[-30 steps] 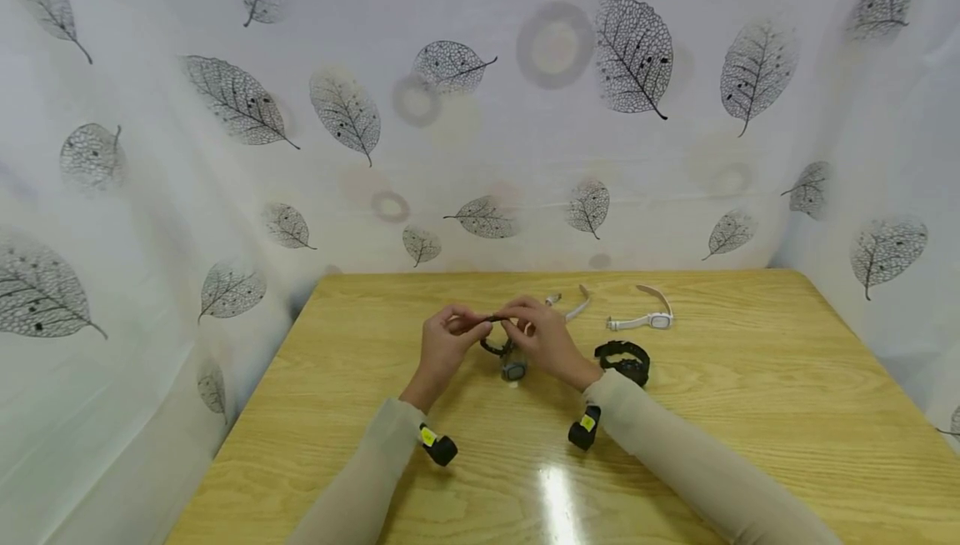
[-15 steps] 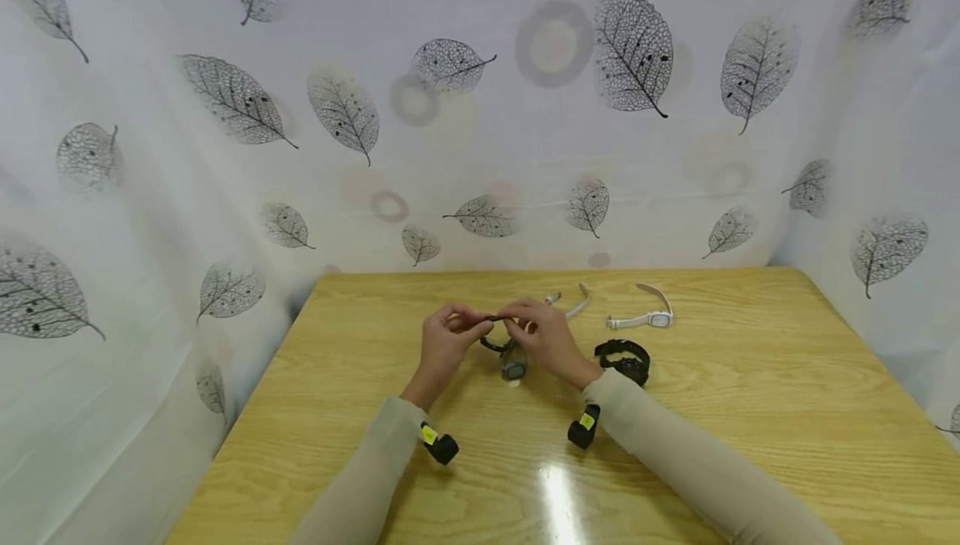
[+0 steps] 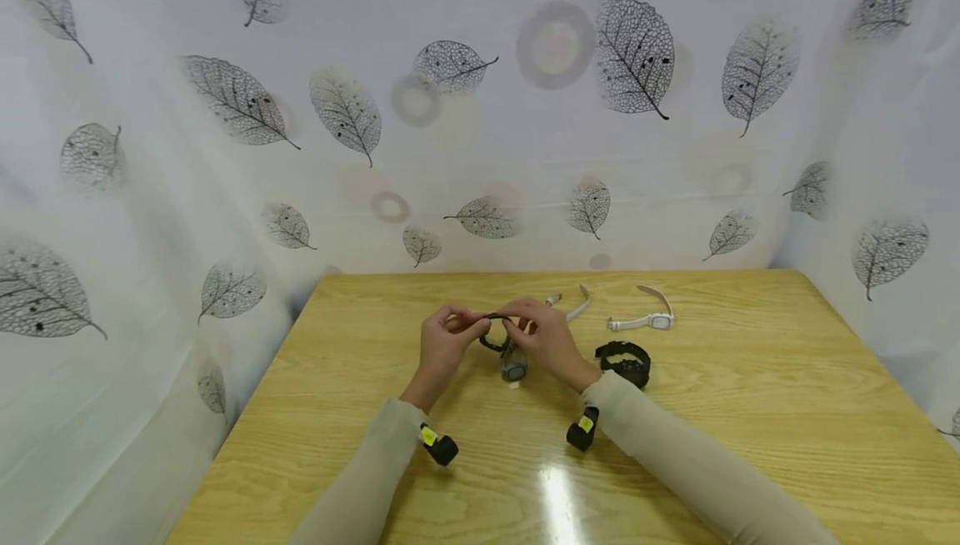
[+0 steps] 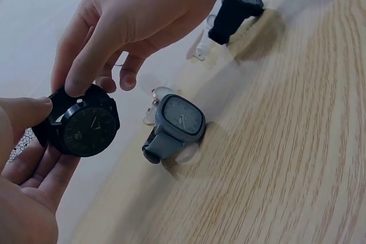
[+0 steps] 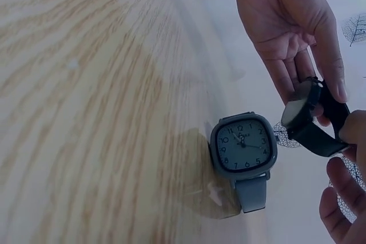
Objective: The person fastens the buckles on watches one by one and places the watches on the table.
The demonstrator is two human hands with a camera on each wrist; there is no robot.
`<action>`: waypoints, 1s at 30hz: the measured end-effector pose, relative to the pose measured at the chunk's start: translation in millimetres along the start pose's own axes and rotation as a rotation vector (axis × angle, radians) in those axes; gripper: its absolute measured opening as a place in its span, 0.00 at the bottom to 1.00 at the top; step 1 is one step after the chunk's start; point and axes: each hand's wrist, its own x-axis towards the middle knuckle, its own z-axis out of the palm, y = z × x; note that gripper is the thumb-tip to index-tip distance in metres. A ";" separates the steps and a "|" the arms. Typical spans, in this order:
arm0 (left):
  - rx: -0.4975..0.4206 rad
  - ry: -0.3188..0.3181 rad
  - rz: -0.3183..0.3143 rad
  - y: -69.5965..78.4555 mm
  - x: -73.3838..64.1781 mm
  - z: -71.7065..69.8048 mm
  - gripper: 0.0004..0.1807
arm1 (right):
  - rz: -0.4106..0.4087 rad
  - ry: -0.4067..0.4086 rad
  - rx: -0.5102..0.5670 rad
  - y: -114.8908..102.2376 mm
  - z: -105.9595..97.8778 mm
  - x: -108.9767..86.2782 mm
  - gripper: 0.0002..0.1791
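Both hands hold a black wristwatch (image 4: 91, 131) with a round dark dial. My left hand (image 3: 442, 349) pinches one side of its strap, the thumb lying on top in the left wrist view. From the other side, my right hand (image 3: 546, 338) grips the strap between thumb and fingers. The strap (image 3: 493, 317) bows up between the fingertips in the head view, its loop hanging below. Just under the hands, a grey watch (image 5: 243, 144) with a rounded-square face and numerals stands on the table.
Close to the right wrist lies another black watch (image 3: 626, 362), its strap looped. Farther back are a white watch (image 3: 660, 322) and a second white strap (image 3: 579, 310), partly behind the right hand. A leaf-print curtain (image 3: 480, 145) rises behind the wooden table (image 3: 750, 412).
Both hands stay almost in place. The black watch's strap now arches slightly higher between the fingertips, with more of its loop showing below.
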 end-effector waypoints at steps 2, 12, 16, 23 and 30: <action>-0.001 -0.003 -0.002 1.3 0.1 0.7 0.11 | 0.004 0.006 -0.001 -0.6 -0.3 0.8 0.10; 0.028 -0.033 -0.027 3.9 -0.8 -0.2 0.12 | -0.071 0.003 0.009 -0.8 0.8 1.2 0.08; 0.042 -0.037 -0.037 3.4 -1.4 -1.0 0.13 | -0.088 0.005 -0.005 0.8 2.1 -0.2 0.08; 0.008 -0.036 -0.042 4.1 -2.0 -0.5 0.12 | -0.089 0.023 -0.003 2.1 3.0 1.0 0.08; -0.025 0.024 -0.076 4.9 -0.6 2.3 0.09 | 0.001 -0.005 0.025 3.3 1.9 3.5 0.11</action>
